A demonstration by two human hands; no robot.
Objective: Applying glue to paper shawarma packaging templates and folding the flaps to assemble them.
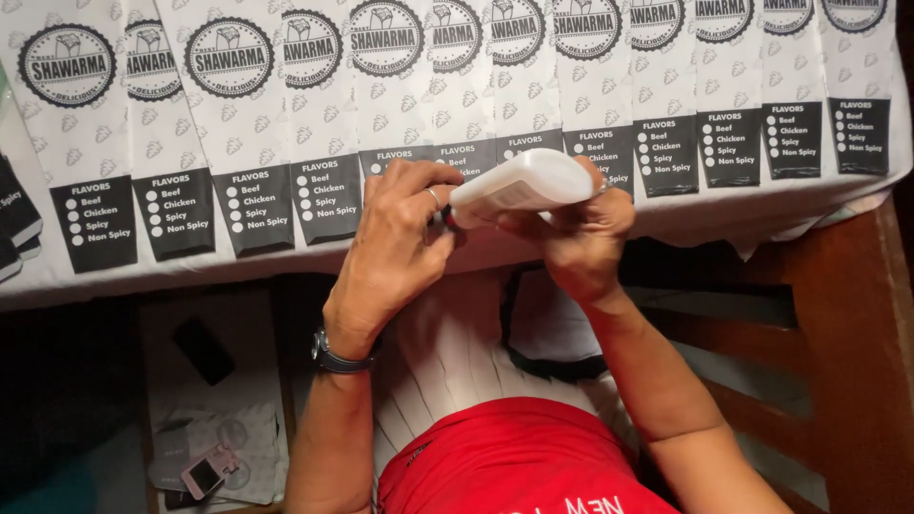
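1. A table (pixel 457 249) under a white cloth spans the top of the view, its front edge running left to right
2. A row of white paper sleeves (pixel 314 114) lies on it, overlapping like tiles, each with a round black stamp above and a black panel below
3. A wooden chair (pixel 847 324) stands at the right, beside the person's right arm
4. A red shirt (pixel 514 457) fills the bottom centre, with a fan of more white sleeves (pixel 438 362) lying just above it
5. A white bottle (pixel 519 187) is held on its side over the table's front edge, between both hands
6. The right hand (pixel 581 238) grips the bottle from below, fingers curled shut around its body
7. The left hand (pixel 395 238), with a ring on one finger, has its fingers bent in at the bottle's cap end, touching it
8. A dark watch (pixel 338 357) sits on the left wrist
9. A small pink phone (pixel 209 471) lies on papers at the lower left, well apart from the hands
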